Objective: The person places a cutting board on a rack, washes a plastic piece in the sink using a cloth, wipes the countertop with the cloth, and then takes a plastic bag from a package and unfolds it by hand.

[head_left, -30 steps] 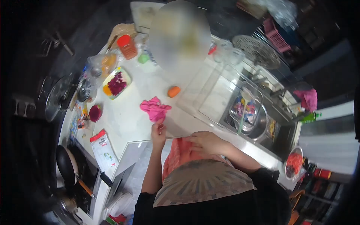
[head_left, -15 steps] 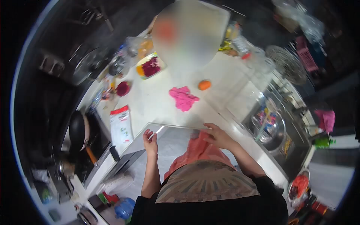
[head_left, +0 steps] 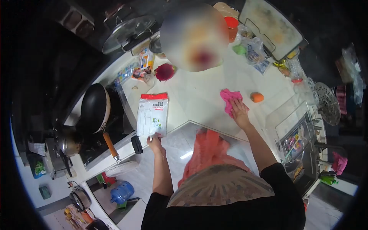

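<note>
The two hands were well apart: the right hand (head_left: 240, 113) lay flat with its fingers spread on the pink cloth (head_left: 229, 96), which rested on the white table (head_left: 199, 96), a spread that seemed meant to press the fabric down rather than grip it. The left hand (head_left: 155, 143), fingers bent, was at the lower edge of the white packet (head_left: 152, 113); whether it pinched that edge or only touched it, I could not tell. The packet lay flat near the table's front edge, apparently for easy reach. The cloth was thin, soft and crumpled, the packet smooth and rectangular with a red top band. Just right of the cloth sat a rounded orange carrot piece (head_left: 257, 97); beyond the packet, a magenta dragon fruit half (head_left: 165, 72) showed a rough, scaly rim.
</note>
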Available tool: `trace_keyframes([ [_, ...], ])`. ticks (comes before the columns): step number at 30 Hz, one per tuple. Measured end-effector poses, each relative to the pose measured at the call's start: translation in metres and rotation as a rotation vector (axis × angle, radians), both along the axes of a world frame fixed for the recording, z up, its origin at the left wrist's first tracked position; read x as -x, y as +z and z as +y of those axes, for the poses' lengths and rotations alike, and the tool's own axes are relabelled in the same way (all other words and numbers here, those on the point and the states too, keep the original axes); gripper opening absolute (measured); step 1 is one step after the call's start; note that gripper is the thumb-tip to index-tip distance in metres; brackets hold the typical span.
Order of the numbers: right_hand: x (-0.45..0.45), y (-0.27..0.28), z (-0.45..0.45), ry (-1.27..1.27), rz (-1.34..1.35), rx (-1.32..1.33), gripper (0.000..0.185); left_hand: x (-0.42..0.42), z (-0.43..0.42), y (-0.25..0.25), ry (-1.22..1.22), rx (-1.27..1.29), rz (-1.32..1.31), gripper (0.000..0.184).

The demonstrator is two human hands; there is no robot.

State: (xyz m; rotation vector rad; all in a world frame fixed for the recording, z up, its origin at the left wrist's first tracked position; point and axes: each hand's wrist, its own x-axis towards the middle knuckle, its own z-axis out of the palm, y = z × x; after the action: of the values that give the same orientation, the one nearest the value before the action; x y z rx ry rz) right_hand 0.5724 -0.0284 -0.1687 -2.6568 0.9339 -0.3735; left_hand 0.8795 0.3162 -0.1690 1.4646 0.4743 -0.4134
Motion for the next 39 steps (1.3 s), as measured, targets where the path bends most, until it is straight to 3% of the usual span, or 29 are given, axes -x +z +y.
trace_keyframes([
  [4, -0.011, 0.007, -0.001, -0.038, 0.005, 0.028, 0.05, -0.021, -0.021, 0.016, 0.038, -0.109, 0.094, 0.079],
  [5, -0.017, 0.011, -0.002, -0.056, -0.014, 0.024, 0.046, -0.03, -0.02, 0.012, 0.031, -0.149, 0.137, 0.065],
  [6, -0.025, 0.013, -0.005, -0.054, -0.011, 0.028, 0.046, -0.035, -0.021, 0.006, 0.032, -0.145, 0.14, 0.065],
  [8, -0.037, 0.015, -0.001, -0.155, -0.028, -0.003, 0.034, -0.037, -0.015, 0.001, 0.016, 0.129, 0.14, 0.045],
  [9, -0.043, 0.012, 0.002, -0.159, -0.023, -0.006, 0.034, -0.038, -0.016, 0.011, 0.012, 0.125, 0.144, 0.045],
  [11, -0.059, 0.008, -0.001, -0.037, -0.195, -0.051, 0.029, -0.042, -0.021, 0.038, -0.078, 0.528, 0.297, 0.029],
  [14, -0.109, 0.024, 0.048, 0.143, -0.174, -0.035, 0.038, -0.048, -0.022, 0.095, -0.148, 0.616, 0.276, 0.032],
  [16, -0.159, 0.049, 0.096, 0.334, -0.184, -0.179, 0.043, -0.051, -0.009, 0.127, -0.112, 0.696, 0.293, 0.031],
  [18, -0.205, 0.046, 0.142, 0.567, -0.397, -0.106, 0.048, -0.043, 0.001, 0.168, -0.175, 0.747, 0.248, 0.03],
  [20, -0.247, 0.026, 0.197, 0.722, -0.428, 0.037, 0.046, -0.039, 0.009, 0.195, -0.211, 0.802, 0.183, 0.034],
  [22, -0.285, 0.0, 0.231, 0.939, -0.221, 0.253, 0.05, -0.031, 0.005, 0.224, -0.107, 0.572, 0.079, 0.032],
  [25, -0.318, -0.005, 0.223, 0.824, -0.173, 0.111, 0.052, -0.026, 0.019, 0.242, 0.039, 0.584, -0.057, 0.036],
  [29, -0.342, -0.036, 0.17, 0.478, -0.029, 0.343, 0.053, -0.022, 0.038, 0.259, 0.03, 0.526, -0.307, 0.04],
  [34, -0.267, -0.036, 0.069, 0.12, 0.075, 0.385, 0.053, -0.022, 0.033, 0.263, -0.033, 0.502, -0.377, 0.048],
  [36, -0.214, -0.062, 0.033, -0.06, -0.337, 0.462, 0.051, -0.021, 0.032, 0.263, -0.019, 0.47, -0.384, 0.049],
  [38, -0.152, -0.021, 0.025, -0.191, 0.1, 0.288, 0.049, -0.022, 0.034, 0.259, -0.006, 0.478, -0.365, 0.05],
  [39, -0.124, -0.017, 0.028, -0.264, 0.12, 0.261, 0.048, -0.023, 0.035, 0.257, 0.005, 0.477, -0.355, 0.05],
])
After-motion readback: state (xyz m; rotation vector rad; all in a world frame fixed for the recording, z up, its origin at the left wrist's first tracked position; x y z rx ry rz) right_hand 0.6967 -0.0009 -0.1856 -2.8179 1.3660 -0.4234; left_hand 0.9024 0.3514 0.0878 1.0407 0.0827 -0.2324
